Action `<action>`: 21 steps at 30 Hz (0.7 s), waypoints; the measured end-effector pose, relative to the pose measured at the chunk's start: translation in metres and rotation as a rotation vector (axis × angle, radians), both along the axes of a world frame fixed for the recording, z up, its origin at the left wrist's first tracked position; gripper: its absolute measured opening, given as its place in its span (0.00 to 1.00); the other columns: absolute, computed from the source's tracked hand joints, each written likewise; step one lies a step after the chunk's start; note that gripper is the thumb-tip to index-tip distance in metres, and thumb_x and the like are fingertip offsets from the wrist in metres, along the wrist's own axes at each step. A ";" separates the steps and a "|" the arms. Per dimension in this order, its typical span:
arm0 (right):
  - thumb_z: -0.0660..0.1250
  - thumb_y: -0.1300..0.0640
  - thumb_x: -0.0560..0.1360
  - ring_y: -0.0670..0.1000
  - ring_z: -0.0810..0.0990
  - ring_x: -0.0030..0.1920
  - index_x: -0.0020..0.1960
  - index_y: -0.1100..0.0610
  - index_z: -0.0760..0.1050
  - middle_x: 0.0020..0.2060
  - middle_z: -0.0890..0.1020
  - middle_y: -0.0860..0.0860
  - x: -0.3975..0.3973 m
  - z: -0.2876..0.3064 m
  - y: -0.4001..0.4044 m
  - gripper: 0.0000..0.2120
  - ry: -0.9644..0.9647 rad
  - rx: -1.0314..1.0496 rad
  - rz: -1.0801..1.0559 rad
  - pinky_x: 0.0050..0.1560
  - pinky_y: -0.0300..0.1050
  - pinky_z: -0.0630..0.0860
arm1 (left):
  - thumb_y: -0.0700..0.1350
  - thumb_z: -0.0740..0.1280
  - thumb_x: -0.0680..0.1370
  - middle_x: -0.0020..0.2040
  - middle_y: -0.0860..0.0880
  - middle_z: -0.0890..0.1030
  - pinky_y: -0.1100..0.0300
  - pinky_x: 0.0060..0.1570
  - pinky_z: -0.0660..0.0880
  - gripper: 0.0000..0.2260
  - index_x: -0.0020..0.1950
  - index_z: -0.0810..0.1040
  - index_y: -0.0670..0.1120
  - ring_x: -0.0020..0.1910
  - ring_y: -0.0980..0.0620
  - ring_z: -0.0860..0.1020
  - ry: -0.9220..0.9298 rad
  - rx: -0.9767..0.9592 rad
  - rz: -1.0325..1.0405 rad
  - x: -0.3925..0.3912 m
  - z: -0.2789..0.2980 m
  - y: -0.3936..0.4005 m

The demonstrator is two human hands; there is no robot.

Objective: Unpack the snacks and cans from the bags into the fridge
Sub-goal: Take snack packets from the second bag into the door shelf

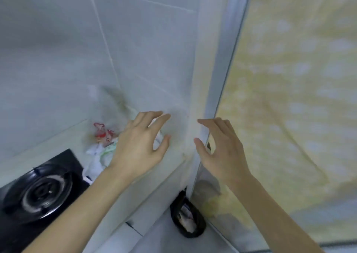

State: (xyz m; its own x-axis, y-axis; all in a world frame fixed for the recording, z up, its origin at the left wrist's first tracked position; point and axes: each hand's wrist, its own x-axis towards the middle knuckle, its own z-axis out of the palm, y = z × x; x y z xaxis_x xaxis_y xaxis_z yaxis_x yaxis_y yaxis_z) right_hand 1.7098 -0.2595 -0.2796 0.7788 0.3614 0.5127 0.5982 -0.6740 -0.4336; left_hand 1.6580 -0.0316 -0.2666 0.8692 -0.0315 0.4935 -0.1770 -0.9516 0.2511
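Both hands raised mid-frame, empty. Left hand (139, 146) in front of the white tiled wall (58, 50), fingers (154, 117) spread and slightly curled, thumb apart from the rest, gripping nothing. Right hand (222, 152) just beside it, fingers (212, 122) likewise spread and loosely bent, nothing held. Palms face each other with a gap between them. Heavy motion blur across the whole frame.

White plastic bag (98, 156) with red and green print lying crumpled on the bench (38, 146), in the corner against the wall, behind and below the left hand, partly hidden by it. Contents not readable. Black gas burner (42, 193) set in the bench at lower left, near the bag.

Pale yellow patterned curtain (289, 98) filling the right side, hanging beside a grey vertical frame (224, 69). Black bin (188, 216) on the floor below, between bench end and curtain, something pale inside, too blurred to identify. Fridge not visible from here.
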 end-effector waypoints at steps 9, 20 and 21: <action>0.72 0.49 0.75 0.57 0.74 0.62 0.71 0.53 0.74 0.63 0.76 0.50 0.100 -0.154 0.145 0.25 0.312 -0.204 0.303 0.53 0.54 0.79 | 0.55 0.63 0.78 0.69 0.45 0.77 0.43 0.52 0.79 0.26 0.74 0.74 0.48 0.65 0.40 0.75 0.432 0.052 0.491 -0.029 -0.150 0.141; 0.75 0.41 0.73 0.67 0.50 0.80 0.83 0.50 0.50 0.80 0.54 0.64 0.204 -0.300 0.210 0.49 0.661 -0.492 0.255 0.74 0.67 0.65 | 0.59 0.70 0.76 0.77 0.42 0.61 0.42 0.65 0.73 0.46 0.83 0.42 0.53 0.74 0.38 0.64 0.939 -0.332 0.881 -0.011 -0.294 0.198; 0.75 0.40 0.72 0.67 0.50 0.80 0.83 0.50 0.50 0.80 0.54 0.63 0.207 -0.309 0.212 0.50 0.689 -0.485 0.251 0.74 0.68 0.64 | 0.60 0.70 0.76 0.78 0.43 0.60 0.42 0.66 0.73 0.47 0.84 0.42 0.53 0.74 0.39 0.64 0.940 -0.349 0.870 -0.005 -0.302 0.198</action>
